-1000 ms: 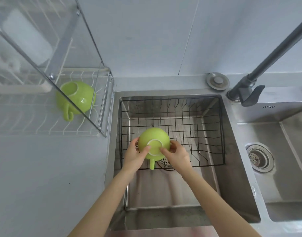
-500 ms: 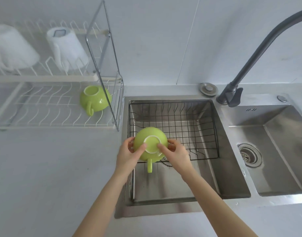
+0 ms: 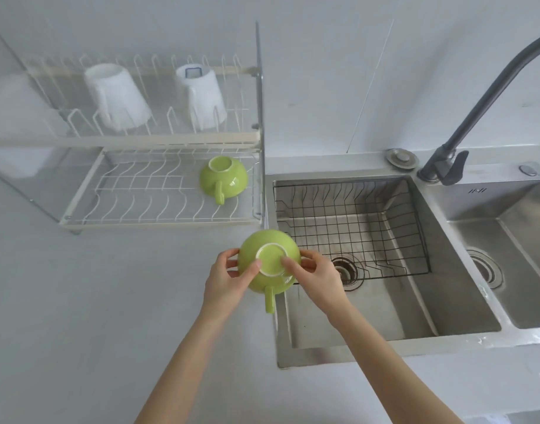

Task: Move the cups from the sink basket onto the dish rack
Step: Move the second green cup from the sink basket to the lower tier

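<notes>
This is a home kitchen: a steel double sink (image 3: 384, 341) set into a pale counter (image 3: 94, 316), a dark swan-neck tap (image 3: 488, 96), a wire basket (image 3: 351, 231) in the sink, and a two-tier dish rack (image 3: 158, 206) holding upturned cups (image 3: 223, 179) against a plain wall.

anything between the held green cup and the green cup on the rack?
Head view: only the white wire dish rack front rail and bare counter separate held cup from racked cup.
</notes>
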Motion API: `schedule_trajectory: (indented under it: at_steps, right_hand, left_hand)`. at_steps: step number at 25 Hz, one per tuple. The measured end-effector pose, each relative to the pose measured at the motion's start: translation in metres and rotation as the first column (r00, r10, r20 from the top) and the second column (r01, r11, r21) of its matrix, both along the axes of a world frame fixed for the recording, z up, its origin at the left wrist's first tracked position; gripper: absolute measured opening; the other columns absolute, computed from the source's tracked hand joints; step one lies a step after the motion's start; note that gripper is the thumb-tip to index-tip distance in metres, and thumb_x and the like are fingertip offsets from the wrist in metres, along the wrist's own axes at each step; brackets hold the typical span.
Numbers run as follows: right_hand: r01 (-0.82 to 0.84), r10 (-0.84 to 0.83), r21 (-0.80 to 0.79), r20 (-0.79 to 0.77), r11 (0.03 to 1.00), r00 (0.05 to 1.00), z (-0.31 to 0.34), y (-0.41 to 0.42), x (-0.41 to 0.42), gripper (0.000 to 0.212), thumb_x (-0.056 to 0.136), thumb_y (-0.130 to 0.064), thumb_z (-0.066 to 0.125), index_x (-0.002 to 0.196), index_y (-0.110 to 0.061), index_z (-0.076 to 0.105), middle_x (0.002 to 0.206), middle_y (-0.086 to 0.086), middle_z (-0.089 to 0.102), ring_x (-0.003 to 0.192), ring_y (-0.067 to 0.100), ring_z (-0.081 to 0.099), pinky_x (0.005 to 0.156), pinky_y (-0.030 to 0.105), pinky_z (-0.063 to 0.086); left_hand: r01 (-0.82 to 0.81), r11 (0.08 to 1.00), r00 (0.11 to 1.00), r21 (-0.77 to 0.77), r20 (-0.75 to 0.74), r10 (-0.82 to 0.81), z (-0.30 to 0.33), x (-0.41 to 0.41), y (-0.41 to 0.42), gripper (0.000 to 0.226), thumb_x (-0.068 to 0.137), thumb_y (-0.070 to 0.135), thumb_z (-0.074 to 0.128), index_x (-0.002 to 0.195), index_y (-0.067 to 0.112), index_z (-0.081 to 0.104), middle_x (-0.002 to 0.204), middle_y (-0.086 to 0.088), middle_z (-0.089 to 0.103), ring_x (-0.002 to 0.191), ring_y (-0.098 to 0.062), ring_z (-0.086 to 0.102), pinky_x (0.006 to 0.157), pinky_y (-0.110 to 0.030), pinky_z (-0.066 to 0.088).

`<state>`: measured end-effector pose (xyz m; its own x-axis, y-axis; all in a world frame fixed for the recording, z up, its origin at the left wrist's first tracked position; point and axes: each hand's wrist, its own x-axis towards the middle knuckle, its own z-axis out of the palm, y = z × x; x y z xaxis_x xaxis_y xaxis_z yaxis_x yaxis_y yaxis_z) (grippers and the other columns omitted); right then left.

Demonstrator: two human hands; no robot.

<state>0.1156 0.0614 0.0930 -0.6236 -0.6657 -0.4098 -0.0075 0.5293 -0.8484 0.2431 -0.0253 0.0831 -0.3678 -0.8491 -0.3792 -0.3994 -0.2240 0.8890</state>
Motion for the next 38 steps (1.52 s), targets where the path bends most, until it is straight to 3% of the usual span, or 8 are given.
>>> schedule_trajectory:
  at_steps: [13,21,25,29,31,33,35,38]
  right_hand:
    - [-0.108,0.108,-0.010,-0.064,0.994,0.992,0.010,-0.089,0.074,0.056,0.082,-0.043,0.062,0.128,-0.013,0.051,0.100,-0.002,0.060,0.096,0.013,0.055,0.081,0.023,0.040]
    - [-0.213,0.213,0.010,-0.108,0.977,0.971,0.021,-0.154,0.089,0.059,0.083,-0.046,0.059,0.130,-0.012,0.048,0.117,0.007,0.062,0.099,0.016,0.053,0.083,0.024,0.040]
    - [-0.247,0.249,0.033,-0.103,0.968,0.963,0.024,-0.192,0.093,0.062,0.085,-0.047,0.056,0.134,-0.010,0.045,0.123,0.007,0.061,0.113,0.021,0.054,0.090,0.028,0.041]
    - [-0.269,0.276,0.076,-0.090,0.960,0.957,0.028,-0.230,0.093,0.062,0.086,-0.048,0.054,0.133,-0.008,0.045,0.127,0.008,0.057,0.113,0.023,0.053,0.082,0.026,0.037]
    - [-0.294,0.304,0.105,-0.103,0.950,0.947,0.030,-0.249,0.092,0.053,0.088,-0.045,0.051,0.123,-0.005,0.052,0.117,0.011,0.058,0.111,0.027,0.053,0.078,0.025,0.038]
    - [-0.328,0.344,0.131,-0.120,0.935,0.931,0.029,-0.266,0.093,0.038,0.090,-0.043,0.049,0.099,-0.008,0.056,0.087,0.007,0.057,0.092,0.026,0.053,0.060,0.022,0.038]
    - [-0.343,0.365,0.165,-0.129,0.925,0.922,0.027,-0.282,0.094,0.037,0.091,-0.042,0.047,0.076,-0.008,0.049,0.066,0.000,0.044,0.076,0.022,0.048,0.049,0.021,0.031]
    - [-0.339,0.368,0.187,-0.152,0.922,0.917,0.023,-0.299,0.094,0.046,0.092,-0.039,0.047,0.057,-0.014,0.034,0.059,-0.001,0.036,0.055,0.013,0.038,0.046,0.023,0.027]
  left_hand:
    - [-0.026,0.999,1.000,-0.040,-0.008,0.026,0.012,0.083,-0.084,0.066,0.058,0.045,0.062,0.118,0.020,0.049,0.098,0.001,0.055,0.098,-0.024,0.060,0.097,-0.047,0.048]
    - [-0.008,0.996,1.000,-0.084,0.016,0.010,0.024,0.105,-0.147,0.067,0.059,0.046,0.061,0.122,0.025,0.048,0.107,-0.005,0.054,0.102,-0.027,0.060,0.097,-0.048,0.048]
    - [0.005,0.996,0.998,-0.093,0.064,0.001,0.029,0.108,-0.189,0.071,0.059,0.047,0.061,0.124,0.022,0.047,0.110,-0.009,0.054,0.108,-0.029,0.059,0.098,-0.048,0.047]
    - [0.006,0.999,0.998,-0.054,0.068,-0.002,0.025,0.106,-0.226,0.055,0.079,0.034,0.064,0.127,0.017,0.044,0.109,-0.015,0.057,0.103,-0.029,0.060,0.097,-0.046,0.049]
    - [0.011,0.998,0.995,-0.060,0.100,-0.005,0.023,0.103,-0.244,0.052,0.083,0.032,0.060,0.129,0.015,0.042,0.105,-0.013,0.055,0.101,-0.029,0.059,0.098,-0.046,0.048]
    - [0.002,0.997,0.991,-0.071,0.133,0.007,0.022,0.099,-0.260,0.051,0.083,0.033,0.059,0.128,0.015,0.044,0.104,-0.013,0.055,0.102,-0.031,0.059,0.098,-0.047,0.047]
    - [-0.018,0.998,0.991,-0.065,0.128,0.026,0.020,0.097,-0.274,0.049,0.083,0.030,0.059,0.128,0.014,0.046,0.103,-0.012,0.054,0.104,-0.031,0.059,0.099,-0.046,0.047]
    - [-0.020,0.999,0.992,-0.046,0.120,0.026,0.016,0.096,-0.289,0.046,0.084,0.027,0.059,0.127,0.013,0.048,0.105,-0.013,0.055,0.108,-0.033,0.058,0.100,-0.045,0.046]
